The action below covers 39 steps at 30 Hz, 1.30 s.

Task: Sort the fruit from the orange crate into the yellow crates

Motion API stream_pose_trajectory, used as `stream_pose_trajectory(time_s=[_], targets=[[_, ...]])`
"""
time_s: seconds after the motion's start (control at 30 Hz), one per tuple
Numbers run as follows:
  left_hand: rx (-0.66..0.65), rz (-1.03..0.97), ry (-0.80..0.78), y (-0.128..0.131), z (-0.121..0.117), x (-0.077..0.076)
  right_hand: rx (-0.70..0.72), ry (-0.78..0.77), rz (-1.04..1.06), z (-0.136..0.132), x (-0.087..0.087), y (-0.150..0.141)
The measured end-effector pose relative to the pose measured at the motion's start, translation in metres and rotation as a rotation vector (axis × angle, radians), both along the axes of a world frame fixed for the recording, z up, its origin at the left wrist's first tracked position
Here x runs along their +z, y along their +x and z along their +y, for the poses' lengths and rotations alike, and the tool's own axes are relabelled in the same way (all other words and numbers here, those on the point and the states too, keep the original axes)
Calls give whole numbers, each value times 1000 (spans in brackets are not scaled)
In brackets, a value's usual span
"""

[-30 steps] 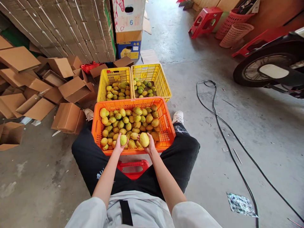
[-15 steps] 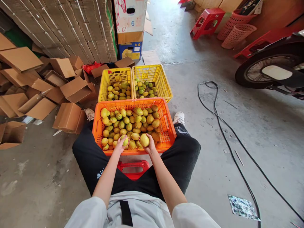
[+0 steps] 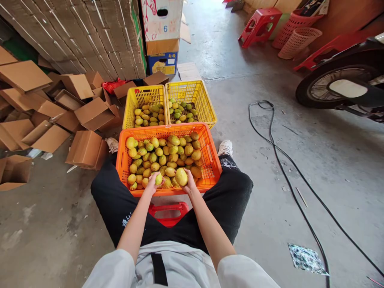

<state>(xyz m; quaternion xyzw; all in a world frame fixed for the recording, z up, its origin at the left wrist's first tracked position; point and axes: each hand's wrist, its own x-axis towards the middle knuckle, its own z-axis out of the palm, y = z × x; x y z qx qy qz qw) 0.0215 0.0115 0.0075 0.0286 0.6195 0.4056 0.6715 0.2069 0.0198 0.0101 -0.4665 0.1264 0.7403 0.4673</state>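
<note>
I see the left hand (image 3: 153,183), its fingers curled around a greenish fruit (image 3: 158,179), and the right hand (image 3: 190,183), fingers half wrapped on a larger yellow fruit (image 3: 181,177). Below the fingers is the orange crate (image 3: 211,163) of fruits (image 3: 173,149); farther beyond, two yellow crates (image 3: 206,103).

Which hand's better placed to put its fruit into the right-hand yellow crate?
Probably the right hand: its fruit is nearer that yellow crate, while the left hand sits farther left.

Yellow-green fruit (image 3: 158,179) in left hand (image 3: 152,183), partly covered; rounded yellow fruit (image 3: 181,177) in right hand (image 3: 190,183), mostly exposed. Held apart.
</note>
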Motion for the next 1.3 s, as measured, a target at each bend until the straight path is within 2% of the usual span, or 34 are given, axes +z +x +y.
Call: stream_pose_trajectory(time_s=[0.23, 0.47, 0.67, 0.77, 0.93, 1.3], targets=[[-105, 95, 20, 4, -1, -3, -75, -37, -17, 1, 2, -1], [-98, 162, -56, 3, 1, -12, -27, -1, 15, 1, 1, -1], [-127, 170, -81, 4, 0, -13, 35, 25, 6, 0, 9, -5], [-99, 181, -95, 5, 0, -14, 57, 33, 20, -1, 11, -5], [-19, 173, -108, 4, 1, -12, -10, -10, 83, 0, 10, -3], [112, -9, -133, -2, 8, -4, -15, -10, 116, 0, 8, 1]])
